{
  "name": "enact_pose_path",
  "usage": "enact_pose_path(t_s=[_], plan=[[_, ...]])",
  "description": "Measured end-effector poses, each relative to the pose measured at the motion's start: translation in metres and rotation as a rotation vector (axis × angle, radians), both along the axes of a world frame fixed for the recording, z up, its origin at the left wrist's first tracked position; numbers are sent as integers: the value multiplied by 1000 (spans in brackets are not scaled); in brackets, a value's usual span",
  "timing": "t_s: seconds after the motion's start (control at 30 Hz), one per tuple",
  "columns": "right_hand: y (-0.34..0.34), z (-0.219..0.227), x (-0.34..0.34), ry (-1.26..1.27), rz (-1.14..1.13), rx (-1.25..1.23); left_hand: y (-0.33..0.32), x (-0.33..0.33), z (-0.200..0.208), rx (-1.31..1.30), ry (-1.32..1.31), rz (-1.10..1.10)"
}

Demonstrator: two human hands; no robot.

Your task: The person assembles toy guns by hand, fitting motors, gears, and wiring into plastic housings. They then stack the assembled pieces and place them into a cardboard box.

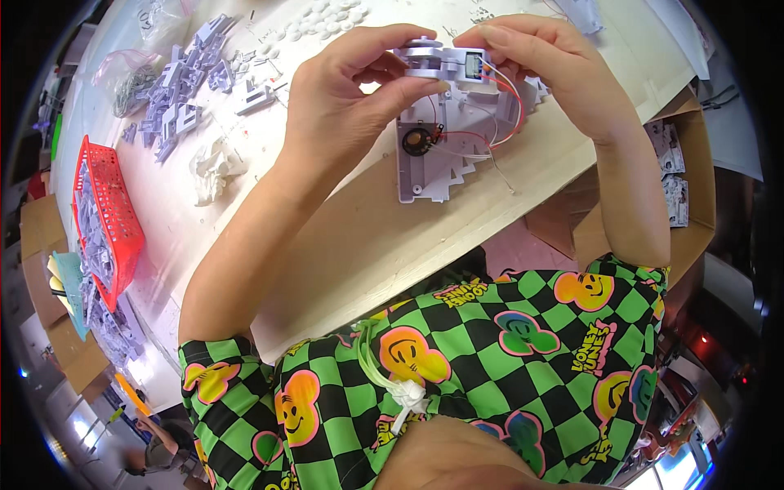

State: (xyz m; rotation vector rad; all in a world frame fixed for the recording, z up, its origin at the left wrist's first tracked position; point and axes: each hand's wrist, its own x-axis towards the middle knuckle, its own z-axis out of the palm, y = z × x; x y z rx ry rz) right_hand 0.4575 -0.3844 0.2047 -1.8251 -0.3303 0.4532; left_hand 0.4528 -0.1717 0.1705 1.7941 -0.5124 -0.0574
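Between the thumb and fingers of my left hand (347,90) is a small pale plastic gear mechanism (425,65), with round discs at its left end and a dark window at its right. My right hand (547,57) is closed, its thumb and fingertips pressed together against the mechanism's right end, where wires come out; what they pinch is hidden. Below lies a pale plastic housing (420,181) with stepped edges. A round black speaker (416,141) sits in it. Red and white wires (520,114) loop from the mechanism down to the housing.
Several pale plastic parts (175,98) lie in a pile at the left, near a clear bag (122,77) and crumpled paper (214,171). A red basket (122,220) holds more parts. White discs (322,20) lie at the back. An open cardboard box (694,188) stands right of the table.
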Motion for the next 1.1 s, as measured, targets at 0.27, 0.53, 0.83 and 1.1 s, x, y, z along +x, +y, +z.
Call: enact_pose_path(t_s=[0.27, 0.53, 0.83, 1.1], plan=[[6, -4, -27, -703, 41, -285, 5, -5, 2, 164, -290, 40], [15, 3, -28, -885, -106, -389, 4, -3, 12, 252, -416, 39], [2, -35, -18, -901, 53, -334, 25, -40, -5, 456, 187, 42], [18, -30, -14, -1081, 61, -463, 24, -42, -4, 451, 193, 43]])
